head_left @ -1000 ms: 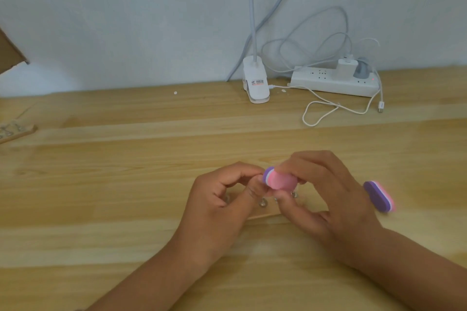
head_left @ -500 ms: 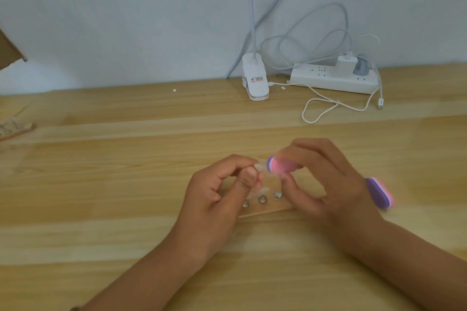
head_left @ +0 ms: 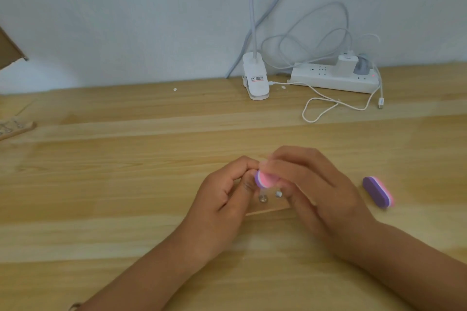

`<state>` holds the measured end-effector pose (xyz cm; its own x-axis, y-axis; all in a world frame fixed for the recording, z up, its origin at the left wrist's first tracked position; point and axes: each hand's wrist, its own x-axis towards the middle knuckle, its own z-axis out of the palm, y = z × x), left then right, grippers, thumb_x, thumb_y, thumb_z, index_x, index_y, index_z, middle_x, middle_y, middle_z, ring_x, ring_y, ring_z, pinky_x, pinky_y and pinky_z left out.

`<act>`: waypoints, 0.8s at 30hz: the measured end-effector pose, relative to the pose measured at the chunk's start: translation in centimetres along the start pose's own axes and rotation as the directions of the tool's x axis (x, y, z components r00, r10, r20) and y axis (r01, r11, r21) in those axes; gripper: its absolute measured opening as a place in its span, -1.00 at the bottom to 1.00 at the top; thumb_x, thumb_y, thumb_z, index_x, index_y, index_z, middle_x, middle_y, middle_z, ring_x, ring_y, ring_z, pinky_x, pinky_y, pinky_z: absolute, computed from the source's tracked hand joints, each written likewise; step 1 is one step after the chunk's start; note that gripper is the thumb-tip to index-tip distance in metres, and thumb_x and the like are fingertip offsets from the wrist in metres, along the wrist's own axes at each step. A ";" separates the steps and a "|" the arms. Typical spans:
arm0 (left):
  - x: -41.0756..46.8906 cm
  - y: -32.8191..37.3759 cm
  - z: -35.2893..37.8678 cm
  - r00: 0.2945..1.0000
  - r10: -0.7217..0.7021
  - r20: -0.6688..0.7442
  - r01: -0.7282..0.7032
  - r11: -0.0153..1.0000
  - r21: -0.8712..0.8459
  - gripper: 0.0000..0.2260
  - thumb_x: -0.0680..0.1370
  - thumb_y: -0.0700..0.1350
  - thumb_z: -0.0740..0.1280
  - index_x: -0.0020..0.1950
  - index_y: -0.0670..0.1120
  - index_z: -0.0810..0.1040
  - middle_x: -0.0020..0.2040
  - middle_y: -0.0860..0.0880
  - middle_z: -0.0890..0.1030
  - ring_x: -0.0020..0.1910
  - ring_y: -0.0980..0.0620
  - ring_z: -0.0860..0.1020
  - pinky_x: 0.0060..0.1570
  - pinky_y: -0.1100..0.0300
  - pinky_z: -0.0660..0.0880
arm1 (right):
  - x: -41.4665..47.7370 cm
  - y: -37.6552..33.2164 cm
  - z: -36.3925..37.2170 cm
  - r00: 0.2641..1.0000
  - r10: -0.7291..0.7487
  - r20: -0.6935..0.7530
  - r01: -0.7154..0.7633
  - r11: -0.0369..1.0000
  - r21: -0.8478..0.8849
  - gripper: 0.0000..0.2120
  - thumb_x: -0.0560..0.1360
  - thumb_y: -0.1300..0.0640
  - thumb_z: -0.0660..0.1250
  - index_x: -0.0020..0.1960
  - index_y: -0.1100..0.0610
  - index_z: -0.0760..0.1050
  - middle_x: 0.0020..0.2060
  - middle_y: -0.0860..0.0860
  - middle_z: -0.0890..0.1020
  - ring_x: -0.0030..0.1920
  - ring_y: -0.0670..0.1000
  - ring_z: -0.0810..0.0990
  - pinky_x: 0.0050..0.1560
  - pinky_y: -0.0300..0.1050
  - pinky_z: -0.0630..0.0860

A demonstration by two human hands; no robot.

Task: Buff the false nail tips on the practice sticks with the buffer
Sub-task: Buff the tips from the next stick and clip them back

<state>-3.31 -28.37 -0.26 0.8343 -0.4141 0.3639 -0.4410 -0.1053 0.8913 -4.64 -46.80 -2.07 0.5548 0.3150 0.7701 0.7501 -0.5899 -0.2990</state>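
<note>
Hidden bits around the buffer (head_left: 265,180)
The right hand (head_left: 321,192) on it is blurry. The left hand (head_left: 222,197) hides the nail tip beside it. Both cover most of the wooden base (head_left: 267,209) below.

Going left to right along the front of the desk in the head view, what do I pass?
Left hand → held buffer → right hand → spare buffer.

- This looks like a home desk or small hobby corner rather than a shop: a light, planked wooden tabletop (head_left: 126,184) stands against a plain pale painted wall (head_left: 126,20).
- On the far side are a white clip-on lamp base (head_left: 255,78), a white plastic power strip (head_left: 326,78) and loose white cables (head_left: 321,108).
- On the near right, a purple-and-pink oval foam buffer block (head_left: 377,192) lies on the wood, which suggests nail work.
</note>
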 end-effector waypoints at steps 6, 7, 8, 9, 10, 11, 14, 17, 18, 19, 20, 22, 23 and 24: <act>0.1 0.4 0.1 0.999 0.019 -0.029 -0.017 0.998 0.057 -0.83 0.61 -0.13 0.20 -0.10 -0.06 0.56 -0.26 0.13 0.53 -0.25 0.17 0.49 -0.20 0.30 0.39 | 0.3 0.1 -0.2 0.993 0.067 -0.098 -0.067 0.998 0.004 -0.73 0.59 0.34 0.29 0.26 0.17 0.55 0.14 0.09 0.55 0.20 -0.09 0.52 0.25 -0.28 0.41; 0.1 0.3 0.0 0.999 0.020 -0.036 -0.018 0.997 0.072 -0.84 0.61 -0.14 0.22 -0.07 -0.08 0.58 -0.22 0.13 0.57 -0.21 0.16 0.53 -0.16 0.31 0.41 | 0.1 -0.1 -0.1 0.998 0.028 -0.063 -0.028 1.000 0.007 -0.73 0.60 0.31 0.27 0.27 0.17 0.54 0.15 0.08 0.55 0.21 -0.08 0.52 0.26 -0.27 0.41; 0.1 0.2 0.0 0.999 0.021 -0.044 -0.018 0.997 0.080 -0.84 0.60 -0.14 0.23 -0.03 -0.09 0.60 -0.17 0.10 0.60 -0.16 0.13 0.56 -0.13 0.29 0.43 | 0.0 -0.2 0.0 0.999 0.007 -0.034 -0.006 1.000 0.001 -0.73 0.60 0.29 0.27 0.28 0.20 0.55 0.15 0.09 0.55 0.20 -0.05 0.53 0.26 -0.25 0.42; 0.1 0.2 -0.1 0.998 0.020 -0.056 -0.016 0.996 0.084 -0.85 0.60 -0.14 0.24 -0.01 -0.10 0.61 -0.15 0.08 0.62 -0.13 0.09 0.57 -0.11 0.27 0.44 | 0.0 0.0 0.1 0.999 0.021 -0.027 -0.022 1.000 -0.013 -0.74 0.60 0.30 0.28 0.26 0.22 0.57 0.14 0.10 0.56 0.17 -0.04 0.55 0.23 -0.25 0.44; 0.1 0.2 -0.1 0.997 0.023 -0.073 -0.016 0.996 0.092 -0.87 0.59 -0.14 0.26 -0.02 -0.09 0.61 -0.14 0.08 0.61 -0.11 0.07 0.58 -0.10 0.27 0.45 | 0.1 0.2 0.0 0.996 0.072 -0.046 -0.073 0.997 -0.028 -0.76 0.59 0.31 0.30 0.23 0.24 0.59 0.11 0.10 0.57 0.12 -0.04 0.55 0.21 -0.26 0.44; 0.1 0.2 -0.3 0.995 0.031 -0.092 -0.021 0.994 0.106 -0.89 0.58 -0.15 0.27 -0.04 -0.08 0.60 -0.14 0.09 0.60 -0.09 0.06 0.57 -0.08 0.28 0.44 | 0.3 0.4 0.0 0.987 0.142 -0.080 -0.145 0.989 -0.031 -0.78 0.58 0.32 0.33 0.20 0.22 0.60 0.09 0.07 0.58 0.07 -0.07 0.55 0.18 -0.28 0.45; 0.1 0.2 -0.5 0.991 0.051 -0.121 -0.033 0.989 0.148 -0.91 0.56 -0.18 0.29 -0.06 -0.03 0.58 -0.11 0.11 0.56 -0.03 0.02 0.55 0.00 0.29 0.41 | 0.6 0.5 -0.2 0.946 0.286 -0.154 -0.279 0.958 0.065 -0.82 0.61 0.22 0.35 0.20 0.15 0.57 0.05 -0.04 0.57 0.00 -0.10 0.56 0.08 -0.31 0.46; 0.2 0.1 -0.4 0.991 0.051 -0.123 -0.033 0.989 0.142 -0.90 0.56 -0.17 0.29 -0.07 -0.01 0.57 -0.11 0.12 0.56 -0.04 0.00 0.54 0.00 0.26 0.41 | 0.4 0.1 -0.3 0.965 0.233 -0.118 -0.221 0.969 0.107 -0.73 0.58 0.14 0.31 0.27 0.14 0.51 0.03 -0.08 0.54 0.00 -0.09 0.55 0.10 -0.37 0.41; 0.2 0.1 -0.3 0.992 0.043 -0.117 -0.027 0.991 0.135 -0.91 0.56 -0.16 0.29 -0.06 -0.03 0.59 -0.10 0.10 0.57 -0.03 -0.02 0.55 0.00 0.22 0.43 | 0.4 0.0 -0.3 0.982 0.168 -0.088 -0.159 0.982 0.100 -0.72 0.57 0.16 0.31 0.27 0.15 0.51 0.03 -0.08 0.53 0.01 -0.10 0.54 0.12 -0.36 0.40; 0.2 0.1 -0.3 0.993 0.036 -0.112 -0.021 0.991 0.129 -0.91 0.55 -0.14 0.31 -0.05 -0.06 0.61 -0.10 0.08 0.59 -0.02 -0.03 0.56 0.00 0.19 0.45 | 0.3 -0.1 -0.2 0.993 0.102 -0.060 -0.097 0.991 0.093 -0.73 0.57 0.18 0.31 0.27 0.17 0.52 0.05 -0.04 0.53 0.04 -0.09 0.53 0.13 -0.34 0.41; 0.2 0.2 -0.2 0.993 0.036 -0.112 -0.021 0.991 0.130 -0.91 0.54 -0.13 0.32 -0.04 -0.08 0.62 -0.10 0.05 0.60 -0.03 -0.03 0.56 -0.01 0.17 0.46 | 0.3 -0.2 -0.2 0.997 0.058 -0.043 -0.054 0.995 0.085 -0.73 0.58 0.19 0.30 0.26 0.19 0.53 0.05 0.02 0.53 0.04 -0.07 0.54 0.13 -0.31 0.43; 0.1 0.3 -0.3 0.991 0.043 -0.125 -0.025 0.990 0.141 -0.92 0.53 -0.14 0.34 -0.06 -0.08 0.63 -0.12 0.04 0.60 -0.06 0.00 0.57 -0.07 0.21 0.48 | 0.4 0.0 0.0 0.996 0.067 -0.060 -0.063 0.996 0.059 -0.74 0.58 0.22 0.29 0.25 0.21 0.56 0.03 0.12 0.55 0.01 -0.02 0.57 0.09 -0.26 0.48; 0.1 0.3 -0.3 0.990 0.048 -0.135 -0.027 0.988 0.153 -0.92 0.53 -0.16 0.34 -0.07 -0.08 0.63 -0.14 0.05 0.59 -0.07 0.02 0.57 -0.10 0.25 0.47 | 0.5 0.2 0.1 0.992 0.097 -0.086 -0.093 0.995 0.041 -0.74 0.58 0.23 0.29 0.24 0.23 0.58 0.03 0.14 0.56 -0.01 -0.01 0.58 0.07 -0.22 0.50; 0.1 0.2 -0.3 0.988 0.055 -0.147 -0.029 0.985 0.171 -0.93 0.52 -0.17 0.34 -0.08 -0.07 0.62 -0.14 0.07 0.59 -0.08 0.05 0.56 -0.09 0.29 0.46 | 0.5 0.3 0.1 0.987 0.116 -0.113 -0.113 0.993 0.027 -0.74 0.57 0.24 0.29 0.23 0.25 0.60 0.02 0.14 0.57 -0.02 -0.01 0.58 0.06 -0.20 0.51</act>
<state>-3.17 -28.14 0.09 0.8483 -0.2820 0.4481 -0.5154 -0.2459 0.8209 -4.09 -46.74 -1.80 0.5937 0.1590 0.7888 0.6917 -0.6017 -0.3993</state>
